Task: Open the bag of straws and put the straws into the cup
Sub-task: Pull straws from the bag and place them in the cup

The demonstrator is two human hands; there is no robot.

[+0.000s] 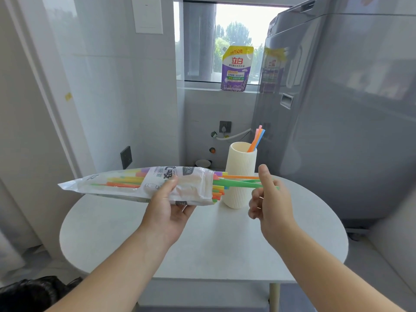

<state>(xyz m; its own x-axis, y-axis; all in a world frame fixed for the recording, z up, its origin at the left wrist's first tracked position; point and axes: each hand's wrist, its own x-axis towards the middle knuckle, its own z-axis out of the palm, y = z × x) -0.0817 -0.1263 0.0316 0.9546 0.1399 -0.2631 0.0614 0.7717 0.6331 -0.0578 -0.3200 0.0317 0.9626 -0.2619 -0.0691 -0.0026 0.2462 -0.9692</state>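
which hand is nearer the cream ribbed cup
Right. The right hand pinches a green straw just beside the cup, at its right edge; the left hand grips the straw bag farther off to the cup's left.

Under the bag (126,184), my left hand's (167,212) fingers (183,208) are mostly hidden; only the thumb shows on top. The bag's white print covers the middles of the bagged straws (121,181). A green straw (236,183) passes behind my right hand's (270,199) thumb. The cup (240,176) hides the lower ends of the standing straws (256,139).
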